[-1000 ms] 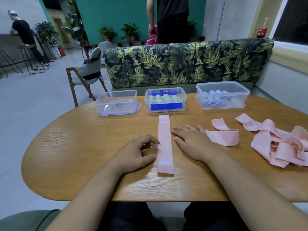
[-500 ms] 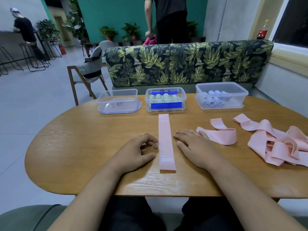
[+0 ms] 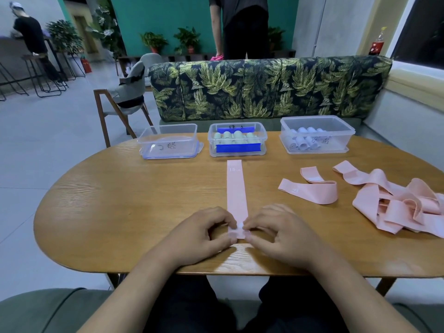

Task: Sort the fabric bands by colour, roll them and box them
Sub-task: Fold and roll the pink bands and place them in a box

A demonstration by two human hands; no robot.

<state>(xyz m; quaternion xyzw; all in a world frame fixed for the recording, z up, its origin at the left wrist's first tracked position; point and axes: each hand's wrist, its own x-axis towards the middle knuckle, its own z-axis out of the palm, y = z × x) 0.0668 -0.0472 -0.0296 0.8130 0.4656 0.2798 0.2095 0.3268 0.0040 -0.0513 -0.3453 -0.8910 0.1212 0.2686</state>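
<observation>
A long pink fabric band point(image 3: 236, 188) lies flat down the middle of the wooden table point(image 3: 120, 200), marked "15" at its far end. My left hand point(image 3: 203, 233) and my right hand point(image 3: 280, 233) pinch its near end between fingers and thumbs, where the end is curled up. A looped pink band point(image 3: 310, 192) lies to the right, and a tangled heap of pink bands point(image 3: 403, 207) lies further right. Three clear boxes stand at the back: the left box point(image 3: 169, 140) holds no rolls, the middle box point(image 3: 237, 143) holds greenish rolls, the right box point(image 3: 316, 134) holds pale rolls.
A leaf-patterned sofa back point(image 3: 264, 87) runs behind the table. A person in black point(image 3: 240, 25) stands behind it. A wooden chair point(image 3: 125, 102) stands at the back left. Another person point(image 3: 31, 37) stands by bar stools far left.
Both hands have moved from the sides of the band's middle to its near end and taken hold of it. The end is now lifted and curled.
</observation>
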